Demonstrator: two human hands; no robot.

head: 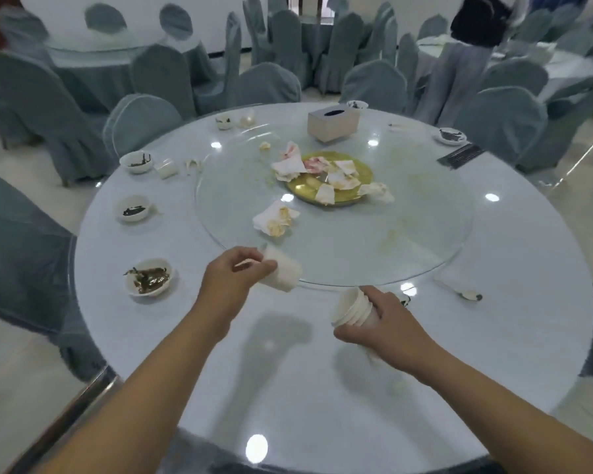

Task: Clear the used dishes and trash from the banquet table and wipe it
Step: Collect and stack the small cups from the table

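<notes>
I see the left hand [235, 278] curled around a single white paper cup [283, 273], tipped on its side, mouth pointing right, just over the near rim of the glass turntable [408, 234]. The right hand [387, 328] grips a nested stack of white paper cups [351, 307], ribbed rims showing, tilted with mouths toward the left hand; the two grips are near each other but apart. Beyond the left grip, crumpled stained napkins [276, 218] lie on the turntable; farther out sits a round gold plate [331, 177] piled with more soiled tissue. Left of the left grip, small white bowls [150, 276] holding dark leafy scraps line the glossy pale table [305, 388] edge. Right of the right grip lies a white spoon [461, 292]. Far side: a rectangular tissue box [332, 123] and dark chopsticks [461, 155].
</notes>
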